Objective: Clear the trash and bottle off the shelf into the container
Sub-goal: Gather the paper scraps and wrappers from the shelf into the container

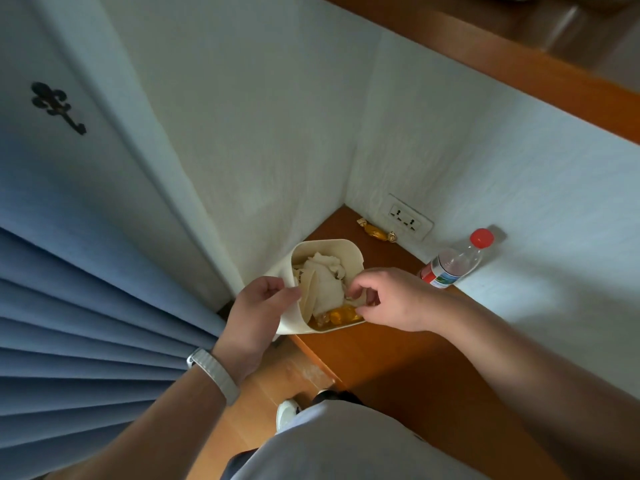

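Left of centre, the left hand is gripping the cream container by its wall, holding it at the shelf edge, likely to catch trash. The right hand is curling its fingers over the rim; whether they're pinching anything, I cannot tell. Rightward, a gold wrapper and the bottle are sitting by the wall.

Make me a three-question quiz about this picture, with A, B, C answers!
1. Where is the gold-wrapped candy? A in the corner below the wall socket; B on the floor; C on the curtain.
2. What colour is the cap of the bottle? A blue; B red; C green.
3. What is the left hand doing? A hanging free; B gripping the container; C holding the bottle.
Answers: A, it lies on the shelf by the socket; B, the cap is red; B, its thumb hooks over the rim.
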Tool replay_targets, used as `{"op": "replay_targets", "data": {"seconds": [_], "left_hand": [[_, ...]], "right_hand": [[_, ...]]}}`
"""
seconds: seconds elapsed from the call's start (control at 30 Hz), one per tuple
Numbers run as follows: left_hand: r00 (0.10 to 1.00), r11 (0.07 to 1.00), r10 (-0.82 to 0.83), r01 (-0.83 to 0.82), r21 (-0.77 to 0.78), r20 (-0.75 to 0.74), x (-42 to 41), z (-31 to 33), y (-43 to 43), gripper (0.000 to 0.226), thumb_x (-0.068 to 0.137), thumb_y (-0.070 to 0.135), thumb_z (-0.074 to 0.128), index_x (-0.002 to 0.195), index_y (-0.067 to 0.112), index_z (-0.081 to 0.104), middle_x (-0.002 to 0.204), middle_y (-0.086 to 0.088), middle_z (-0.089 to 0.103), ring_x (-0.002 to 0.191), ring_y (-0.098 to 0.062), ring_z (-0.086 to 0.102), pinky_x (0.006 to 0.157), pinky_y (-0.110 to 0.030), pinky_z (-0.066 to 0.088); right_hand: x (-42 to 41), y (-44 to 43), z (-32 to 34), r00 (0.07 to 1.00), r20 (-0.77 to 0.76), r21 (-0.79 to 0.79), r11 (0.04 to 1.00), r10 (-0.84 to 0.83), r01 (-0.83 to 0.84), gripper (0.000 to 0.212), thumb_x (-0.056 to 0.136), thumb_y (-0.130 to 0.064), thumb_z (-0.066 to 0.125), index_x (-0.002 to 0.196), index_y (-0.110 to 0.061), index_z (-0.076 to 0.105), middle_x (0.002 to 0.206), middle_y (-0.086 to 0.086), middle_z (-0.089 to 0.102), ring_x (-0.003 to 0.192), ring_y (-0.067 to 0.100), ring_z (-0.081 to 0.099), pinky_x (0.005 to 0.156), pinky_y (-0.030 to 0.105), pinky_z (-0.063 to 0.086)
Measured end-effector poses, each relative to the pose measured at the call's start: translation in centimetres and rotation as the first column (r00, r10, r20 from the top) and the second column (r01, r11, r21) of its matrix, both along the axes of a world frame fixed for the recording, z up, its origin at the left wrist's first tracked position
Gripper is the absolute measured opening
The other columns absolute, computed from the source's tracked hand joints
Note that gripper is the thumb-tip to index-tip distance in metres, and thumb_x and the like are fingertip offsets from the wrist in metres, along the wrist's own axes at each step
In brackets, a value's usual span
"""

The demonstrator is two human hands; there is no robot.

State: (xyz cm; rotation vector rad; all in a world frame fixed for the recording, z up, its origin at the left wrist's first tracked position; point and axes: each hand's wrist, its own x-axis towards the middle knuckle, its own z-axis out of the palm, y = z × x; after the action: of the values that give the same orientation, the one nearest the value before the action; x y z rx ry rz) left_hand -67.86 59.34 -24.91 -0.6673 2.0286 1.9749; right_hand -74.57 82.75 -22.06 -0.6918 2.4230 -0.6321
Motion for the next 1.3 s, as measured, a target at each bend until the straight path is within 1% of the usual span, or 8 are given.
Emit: {"op": "replay_targets", "data": {"seconds": [0.23, 0.33, 0.47, 0.67, 0.77, 0.97, 1.13, 1.3], "left_hand": [[0.999, 1.0, 0.019, -0.018, -0.014, 0.043, -1.1, -0.7, 1.3, 0.058, 0.06, 0.057, 0.076, 0.101, 0.016, 0.071, 0.104, -0.013, 0.069, 0.104, -0.035, 0.066, 0.095, -0.052, 0.056], [0.999, 1.0, 0.015, -0.013, -0.027, 0.05, -1.6, -1.0, 1.6, 0.04, 0.075, 0.046, 0.077, 0.101, 0.017, 0.07, 0.097, -0.007, 0.068, 0.091, -0.026, 0.064, 0.072, -0.035, 0.055], [0.998, 0.998, 0.026, -0.023, -0.058, 0.054, -1.9, -1.3, 1.7, 0.02, 0.087, 0.034, 0.073, 0.095, 0.017, 0.069, 0.095, -0.008, 0.067, 0.088, -0.024, 0.064, 0.069, -0.028, 0.048], [0.992, 0.994, 0.074, -0.066, -0.085, 0.101, -2.4, -1.1, 2.0, 0.021, 0.084, 0.033, 0.076, 0.094, 0.015, 0.071, 0.093, -0.009, 0.069, 0.089, -0.026, 0.065, 0.077, -0.035, 0.053], [0.988, 0.994, 0.099, -0.092, -0.065, 0.116, -2.7, -0.9, 1.8, 0.033, 0.072, 0.039, 0.071, 0.09, 0.012, 0.071, 0.081, -0.005, 0.066, 0.079, -0.022, 0.061, 0.072, -0.034, 0.049], [0.983, 0.989, 0.136, -0.127, -0.08, 0.124, -3.4, -0.9, 1.7, 0.038, 0.07, 0.037, 0.07, 0.089, 0.004, 0.067, 0.071, 0.0, 0.057, 0.069, -0.016, 0.052, 0.066, -0.03, 0.042], [0.982, 0.989, 0.144, -0.139, -0.043, 0.122, -3.4, -1.2, 1.7, 0.034, 0.075, 0.033, 0.074, 0.093, 0.004, 0.069, 0.08, -0.007, 0.063, 0.077, -0.021, 0.057, 0.072, -0.034, 0.046], [0.99, 0.991, 0.099, -0.089, -0.096, 0.103, -3.1, -1.3, 1.6, 0.013, 0.093, 0.021, 0.067, 0.094, 0.007, 0.068, 0.078, -0.002, 0.059, 0.067, -0.014, 0.053, 0.052, -0.015, 0.043]], "right_hand": [[-1.7, 1.4, -1.1, 0.995, -0.082, -0.116, 0.992, -0.052, 0.043, 0.02, 0.09, -0.024, 0.067, 0.11, -0.024, 0.066, 0.09, -0.025, 0.055, 0.083, -0.003, 0.058, 0.068, 0.014, 0.045], [-3.4, 2.5, -1.7, 0.973, -0.157, -0.162, 0.976, -0.171, 0.145, 0.017, 0.092, -0.025, 0.064, 0.108, -0.022, 0.066, 0.096, -0.017, 0.06, 0.085, 0.001, 0.059, 0.074, 0.023, 0.051], [-7.1, 3.5, -4.5, 0.911, -0.293, 0.034, 0.95, -0.289, 0.312, 0.033, 0.095, -0.031, 0.057, 0.124, -0.016, 0.06, 0.123, 0.0, 0.056, 0.096, 0.017, 0.058, 0.078, 0.032, 0.048], [-13.2, 2.8, -11.0, 0.922, -0.209, 0.274, 0.885, -0.327, 0.376, 0.047, 0.093, -0.022, 0.055, 0.137, -0.01, 0.044, 0.138, 0.017, 0.042, 0.126, 0.036, 0.042, 0.095, 0.041, 0.042], [-15.0, 2.5, -13.4, 0.918, -0.253, 0.298, 0.879, -0.304, 0.373, 0.042, 0.088, -0.02, 0.058, 0.127, -0.007, 0.048, 0.128, 0.019, 0.05, 0.119, 0.037, 0.047, 0.098, 0.043, 0.041], [-15.5, 1.6, -16.5, 0.903, -0.371, 0.266, 0.908, -0.214, 0.325, 0.037, 0.084, -0.01, 0.058, 0.12, -0.004, 0.055, 0.117, 0.019, 0.055, 0.106, 0.035, 0.054, 0.09, 0.043, 0.047], [-14.3, 2.3, -16.5, 0.89, -0.412, 0.252, 0.914, -0.196, 0.318, 0.025, 0.088, -0.007, 0.053, 0.113, -0.007, 0.057, 0.11, 0.017, 0.059, 0.098, 0.033, 0.057, 0.078, 0.039, 0.046], [-12.0, 3.0, -15.7, 0.922, -0.327, 0.294, 0.905, -0.208, 0.308, 0.03, 0.087, -0.018, 0.054, 0.117, -0.014, 0.055, 0.11, 0.01, 0.059, 0.098, 0.03, 0.06, 0.075, 0.039, 0.049]]}}
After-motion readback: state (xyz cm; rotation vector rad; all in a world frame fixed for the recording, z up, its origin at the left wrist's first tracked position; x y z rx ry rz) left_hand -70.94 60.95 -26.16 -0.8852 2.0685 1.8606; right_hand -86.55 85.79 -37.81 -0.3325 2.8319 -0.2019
